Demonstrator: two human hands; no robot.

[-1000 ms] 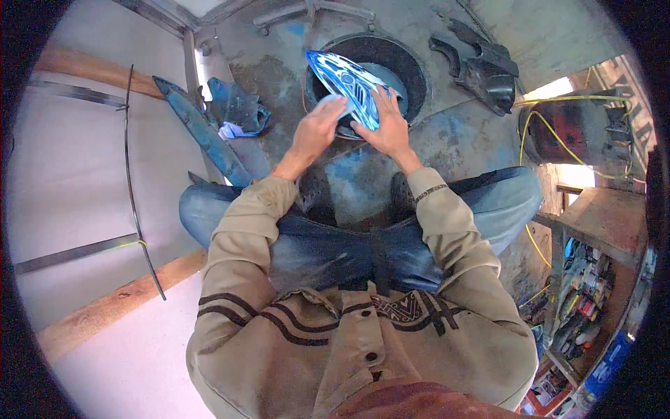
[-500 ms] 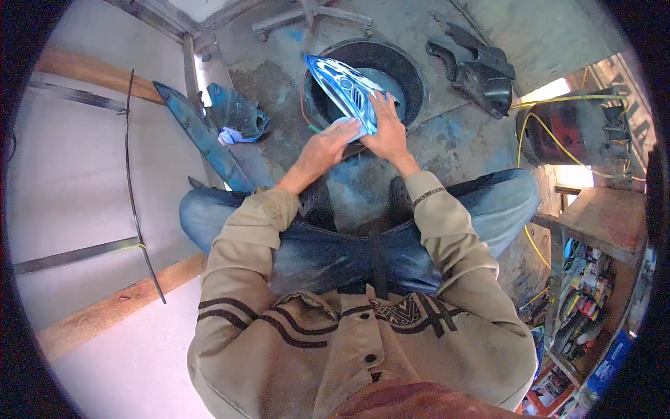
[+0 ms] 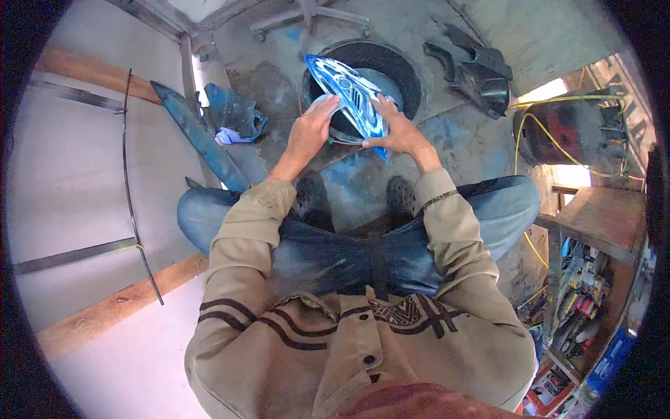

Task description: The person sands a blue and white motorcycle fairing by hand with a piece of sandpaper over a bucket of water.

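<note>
A long pointed blue-and-white patterned panel (image 3: 352, 91) is held slanting over a dark round basin (image 3: 408, 77). My right hand (image 3: 399, 133) grips its right edge near the lower end, thumb reaching across toward the lower tip. My left hand (image 3: 313, 122) is at the panel's left edge, fingers together on a thin pale-blue piece (image 3: 331, 105), which is partly hidden and too small to identify. My feet in dark clogs (image 3: 314, 199) are just below the basin.
Painted blue body parts (image 3: 195, 133) and a lilac cloth (image 3: 234, 136) lie left. Black molded parts (image 3: 474, 70) sit back right. A dark tank (image 3: 565, 136) with yellow hose and a cluttered wooden shelf (image 3: 597, 209) stand right. A caster-footed metal stand (image 3: 328, 17) is behind.
My left hand slid down along the panel, then moved back up and left. The panel's lower end now extends below my right hand, which has shifted right.
</note>
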